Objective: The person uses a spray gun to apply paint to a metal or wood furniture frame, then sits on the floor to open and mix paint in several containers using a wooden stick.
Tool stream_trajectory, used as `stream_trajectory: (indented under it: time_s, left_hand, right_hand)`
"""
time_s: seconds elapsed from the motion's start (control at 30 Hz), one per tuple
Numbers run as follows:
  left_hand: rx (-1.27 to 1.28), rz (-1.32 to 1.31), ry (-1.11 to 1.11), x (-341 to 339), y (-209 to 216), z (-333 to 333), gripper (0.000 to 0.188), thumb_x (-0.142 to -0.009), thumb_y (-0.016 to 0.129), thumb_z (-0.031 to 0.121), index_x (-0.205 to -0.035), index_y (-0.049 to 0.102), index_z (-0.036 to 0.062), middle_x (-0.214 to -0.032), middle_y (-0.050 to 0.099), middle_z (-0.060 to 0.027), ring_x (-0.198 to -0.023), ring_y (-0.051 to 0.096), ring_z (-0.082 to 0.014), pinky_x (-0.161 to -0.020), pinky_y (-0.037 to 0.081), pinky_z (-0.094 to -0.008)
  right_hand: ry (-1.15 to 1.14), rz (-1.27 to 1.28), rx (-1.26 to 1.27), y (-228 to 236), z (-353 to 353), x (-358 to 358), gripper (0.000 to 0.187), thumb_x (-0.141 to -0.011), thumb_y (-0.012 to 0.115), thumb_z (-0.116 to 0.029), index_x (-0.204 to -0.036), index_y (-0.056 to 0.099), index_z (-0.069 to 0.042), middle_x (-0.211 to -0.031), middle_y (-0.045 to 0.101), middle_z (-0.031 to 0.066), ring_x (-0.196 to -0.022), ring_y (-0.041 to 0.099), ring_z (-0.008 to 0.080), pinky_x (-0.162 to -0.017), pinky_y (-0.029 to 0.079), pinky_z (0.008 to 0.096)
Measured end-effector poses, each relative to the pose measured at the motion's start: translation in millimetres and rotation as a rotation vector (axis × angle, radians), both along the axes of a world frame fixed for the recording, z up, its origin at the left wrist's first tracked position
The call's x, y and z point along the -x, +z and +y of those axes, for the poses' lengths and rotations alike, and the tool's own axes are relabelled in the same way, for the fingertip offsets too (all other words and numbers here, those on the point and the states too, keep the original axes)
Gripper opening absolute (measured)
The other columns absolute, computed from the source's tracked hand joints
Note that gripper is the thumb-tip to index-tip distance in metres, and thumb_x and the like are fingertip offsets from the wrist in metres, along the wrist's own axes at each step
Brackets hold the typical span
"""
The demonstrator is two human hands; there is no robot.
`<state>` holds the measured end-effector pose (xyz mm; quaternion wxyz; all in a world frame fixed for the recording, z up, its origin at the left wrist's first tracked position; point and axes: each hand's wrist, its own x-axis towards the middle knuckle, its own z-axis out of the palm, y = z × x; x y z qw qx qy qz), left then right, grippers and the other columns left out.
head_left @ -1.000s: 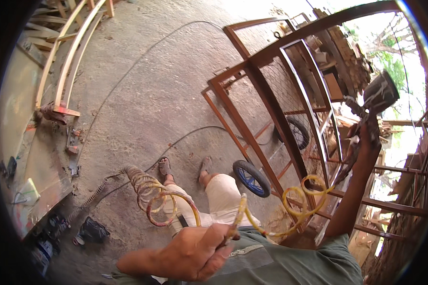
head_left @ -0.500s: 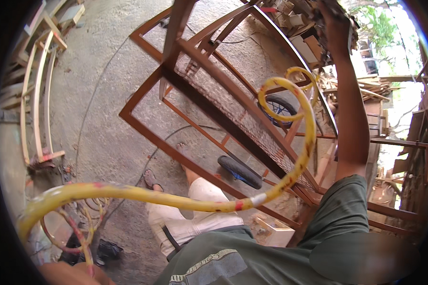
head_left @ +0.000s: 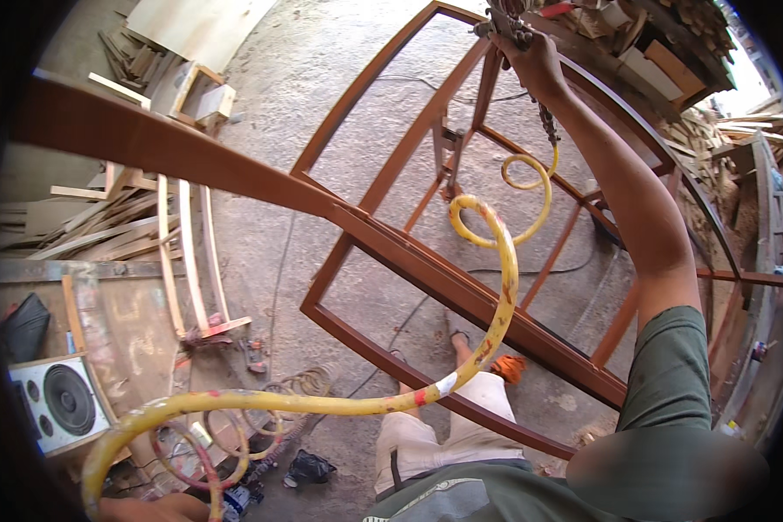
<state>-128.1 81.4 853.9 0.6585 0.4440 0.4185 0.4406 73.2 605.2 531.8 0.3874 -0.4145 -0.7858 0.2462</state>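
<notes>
At the top of the head view, my right hand (head_left: 535, 65) is raised at arm's length, closed around a metal spray gun (head_left: 506, 33). A yellow coiled air hose (head_left: 322, 403) hangs from the gun's lower end and loops down across the view to the lower left. Beneath the gun stands a large reddish-brown frame (head_left: 426, 264) of long bars, with one bar reaching toward the upper left. My left hand (head_left: 157, 507) shows only in part at the bottom left, beside the hose; its fingers are hidden.
Curved pale wooden pieces (head_left: 191, 261) lie at left near piled strips (head_left: 104, 235). A loudspeaker (head_left: 70, 396) stands lower left; a black plastic bag (head_left: 309, 470) is on the floor. An orange cloth (head_left: 507, 369) lies by my legs. Stacked wood (head_left: 670, 74) fills the upper right.
The view has swung left, bringing the loudspeaker and orange cloth into sight. My right hand with the spray gun now appears farther left, over the frame's far end. A dark wheel has dropped from view.
</notes>
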Motion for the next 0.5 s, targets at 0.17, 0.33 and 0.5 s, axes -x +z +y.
stream_trajectory:
  time_s: [0.17,0.33,0.5]
  left_hand:
    - [-0.136,0.011,-0.144,13,-16,8,0.069,-0.107,0.044,0.034,-0.162,0.011,0.0068,-0.06,0.048,-0.0014,-0.045,0.046,-0.0205,-0.042,0.03,-0.0376]
    - [-0.01,0.133,0.082,6,-3,9,0.035,-0.106,0.04,0.024,-0.079,0.055,0.0067,-0.057,0.045,-0.0034,-0.048,0.048,-0.0235,-0.053,0.029,-0.0428]
    - [0.018,0.061,-0.072,17,5,38,0.044,-0.105,0.038,0.021,-0.063,0.043,0.013,-0.058,0.045,-0.0044,-0.052,0.051,-0.0229,-0.056,0.028,-0.0423]
  right_hand:
    - [0.061,0.004,0.173,-15,-37,34,0.037,-0.095,0.073,-0.036,-0.112,0.075,-0.003,-0.067,0.067,0.0081,-0.061,0.063,0.0133,-0.059,0.05,0.036]
    - [0.243,0.012,0.393,-21,-83,49,0.038,-0.096,0.072,-0.032,-0.125,0.072,-0.007,-0.071,0.067,0.0043,-0.066,0.059,0.0072,-0.06,0.049,0.0328]
    - [0.38,0.038,0.421,-28,-115,53,0.033,-0.098,0.071,-0.025,-0.127,0.071,-0.009,-0.07,0.066,0.0036,-0.063,0.057,0.0064,-0.057,0.048,0.033]
